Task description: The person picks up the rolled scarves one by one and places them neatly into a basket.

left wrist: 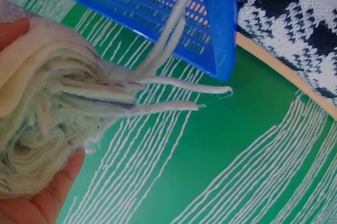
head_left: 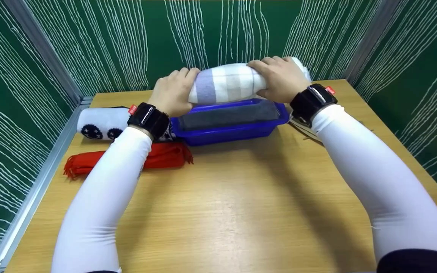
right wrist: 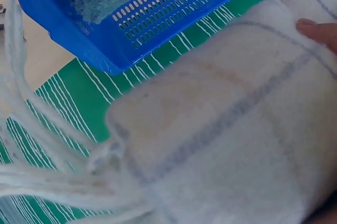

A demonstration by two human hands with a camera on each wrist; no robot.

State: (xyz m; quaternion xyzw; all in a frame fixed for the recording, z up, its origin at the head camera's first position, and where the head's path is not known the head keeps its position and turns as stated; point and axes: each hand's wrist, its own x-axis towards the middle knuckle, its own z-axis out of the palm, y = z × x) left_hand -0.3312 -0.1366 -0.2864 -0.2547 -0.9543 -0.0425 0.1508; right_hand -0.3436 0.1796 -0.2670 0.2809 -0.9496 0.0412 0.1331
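Observation:
Both hands hold a rolled plaid scarf (head_left: 230, 83), white with lilac and beige checks, in the air above a blue basket (head_left: 233, 139). My left hand (head_left: 175, 91) grips the roll's left end; the left wrist view shows its spiral layers and pale fringe strands hanging out. Near the other end, my right hand (head_left: 281, 77) curls over the top, and fringe also trails from that end in the right wrist view. Inside the basket lies a dark grey-green cloth (head_left: 230, 115), fuzzy in the right wrist view.
Left of the basket lies a white and black knitted roll (head_left: 102, 121). A red fringed scarf (head_left: 165, 155), rolled, lies in front of it. A pale strappy item (head_left: 305, 129) is partly hidden under the right wrist. Green striped walls enclose the wooden table (head_left: 222, 212).

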